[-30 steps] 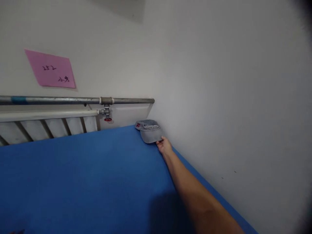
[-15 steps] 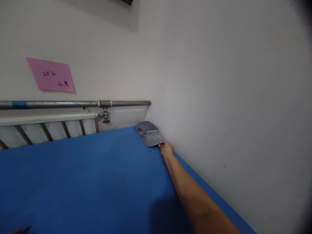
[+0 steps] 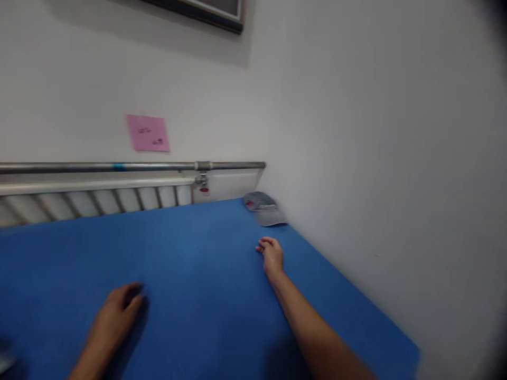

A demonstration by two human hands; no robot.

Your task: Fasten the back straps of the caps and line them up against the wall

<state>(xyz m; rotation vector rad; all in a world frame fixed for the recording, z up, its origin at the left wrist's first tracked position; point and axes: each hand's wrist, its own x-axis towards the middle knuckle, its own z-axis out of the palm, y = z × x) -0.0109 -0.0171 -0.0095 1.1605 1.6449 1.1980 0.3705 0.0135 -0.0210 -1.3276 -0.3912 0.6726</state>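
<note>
A grey cap (image 3: 264, 208) with a red emblem lies in the far right corner of the blue tabletop (image 3: 190, 253), its brim toward me. My right hand (image 3: 272, 254) is just short of the brim, apart from it, holding nothing, with its fingers loosely bent and spread. Over the left part of the blue surface is my left hand (image 3: 116, 311), its fingers curled round toward the thumb. Something small and dark shows at its fingertips, too blurred to name.
A radiator (image 3: 119, 200) and a metal pipe (image 3: 158, 167) with a red-handled valve (image 3: 203, 184) run behind the far edge. A pink paper (image 3: 148, 133) and a dark frame (image 3: 222, 18) are on the wall. A blurred pale object (image 3: 6, 359) is at the lower left.
My right hand has let go of the cap's brim and drawn back. My left hand has come in from the lower left. The view has shifted, showing more of the table.
</note>
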